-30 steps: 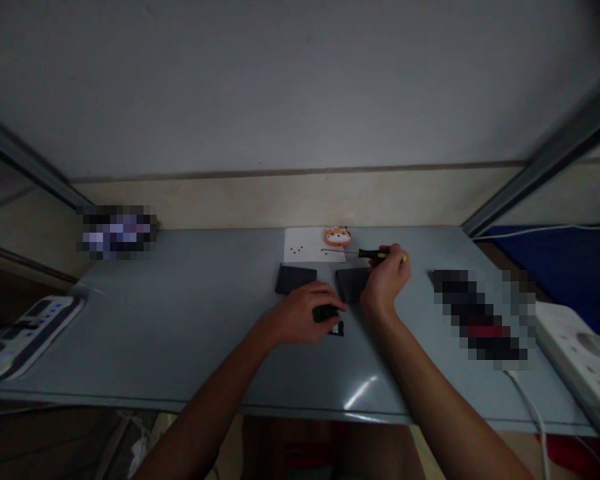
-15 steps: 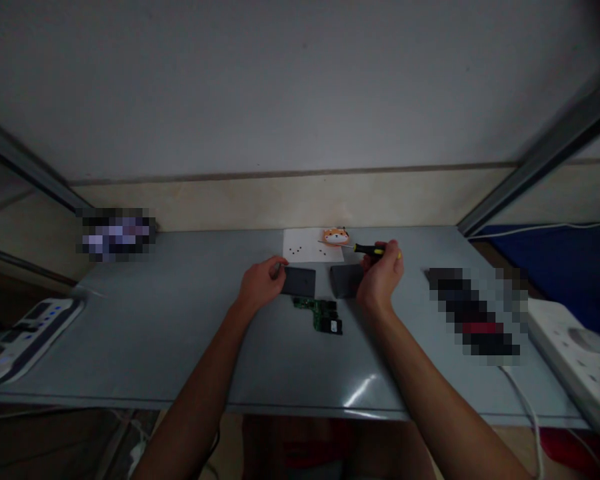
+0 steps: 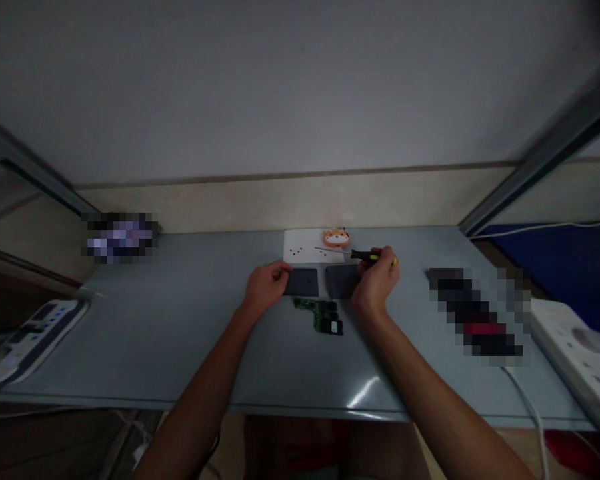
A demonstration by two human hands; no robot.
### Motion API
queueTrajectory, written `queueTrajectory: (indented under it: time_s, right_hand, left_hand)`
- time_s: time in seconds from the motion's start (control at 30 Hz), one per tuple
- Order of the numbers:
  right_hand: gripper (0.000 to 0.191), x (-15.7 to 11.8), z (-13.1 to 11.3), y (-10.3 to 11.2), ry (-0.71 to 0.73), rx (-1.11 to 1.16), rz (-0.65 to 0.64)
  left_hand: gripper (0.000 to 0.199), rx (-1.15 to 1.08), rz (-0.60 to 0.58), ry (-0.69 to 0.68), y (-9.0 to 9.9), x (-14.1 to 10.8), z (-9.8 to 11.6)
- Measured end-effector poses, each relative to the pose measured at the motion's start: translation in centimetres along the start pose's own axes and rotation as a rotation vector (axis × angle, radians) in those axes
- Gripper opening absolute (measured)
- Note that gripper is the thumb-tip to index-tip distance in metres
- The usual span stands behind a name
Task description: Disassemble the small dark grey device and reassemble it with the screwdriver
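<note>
Evidently things are at a taken-apart stage: the green circuit board (image 3: 323,313) lies loose and flat on the table (image 3: 170,320), seated in neither of the two dark panels. The left panel (image 3: 304,283) and the right panel (image 3: 341,281) lie just beyond it, side by side with a narrow gap between them. Small dark bits (image 3: 296,251), probably screws, sit in two groups on the white paper (image 3: 305,237), so none of those is fitted; whether any remain elsewhere cannot be told. As it stands, nothing seems joined.

The left hand (image 3: 264,288) has thumb and forefinger close together at the left panel's far corner; whether they pinch it is unclear. The right hand (image 3: 379,279) is wrapped around the handle of a screwdriver (image 3: 363,255), its shaft pointing left over the paper, near an orange animal-faced object (image 3: 336,238).

Farther out, the grey tabletop carries a power strip (image 3: 40,340) at the left and a white socket block (image 3: 577,353) at the right. Behind rises a plain wall (image 3: 300,100), dimly lit, above a pale tiled band (image 3: 255,203).
</note>
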State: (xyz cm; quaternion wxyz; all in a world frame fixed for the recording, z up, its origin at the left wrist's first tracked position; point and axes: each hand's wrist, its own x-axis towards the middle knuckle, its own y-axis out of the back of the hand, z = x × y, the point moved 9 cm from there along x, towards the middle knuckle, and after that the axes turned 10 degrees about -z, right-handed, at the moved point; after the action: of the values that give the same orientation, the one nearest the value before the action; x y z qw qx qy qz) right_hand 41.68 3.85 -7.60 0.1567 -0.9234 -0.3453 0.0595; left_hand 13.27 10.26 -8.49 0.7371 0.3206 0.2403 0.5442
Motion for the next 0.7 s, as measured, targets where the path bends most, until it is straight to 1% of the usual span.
queueTrajectory:
  time_s: [0.1, 0.2, 0.37, 0.47, 0.57, 0.7]
  right_hand:
    - [0.034, 0.0, 0.2, -0.1, -0.016, 0.006, -0.006]
    - [0.033, 0.2, 0.2, 0.3, -0.013, -0.004, 0.021]
    - [0.034, 0.6, -0.4, 0.6, 0.053, -0.054, 0.046]
    - [0.033, 0.5, -0.7, 0.3, 0.073, -0.061, 0.012]
    - [0.034, 0.0, -0.8, -0.2, 0.053, -0.056, -0.035]
    - [0.035, -0.8, -0.2, -0.6, -0.024, -0.027, -0.046]
  left_hand:
    - [0.024, -0.016, 0.005, -0.020, -0.1, 0.1, -0.1]
    - [0.027, -0.046, -0.010, -0.059, -0.3, 0.1, -0.1]
    - [0.030, -0.003, -0.030, -0.108, -0.5, 0.1, 0.4]
    - [0.031, 0.011, -0.041, -0.114, -0.5, 0.0, 0.5]
    - [0.031, 0.010, -0.047, -0.112, -0.6, 0.0, 0.4]
    - [0.031, 0.017, -0.039, -0.119, -0.6, 0.0, 0.3]
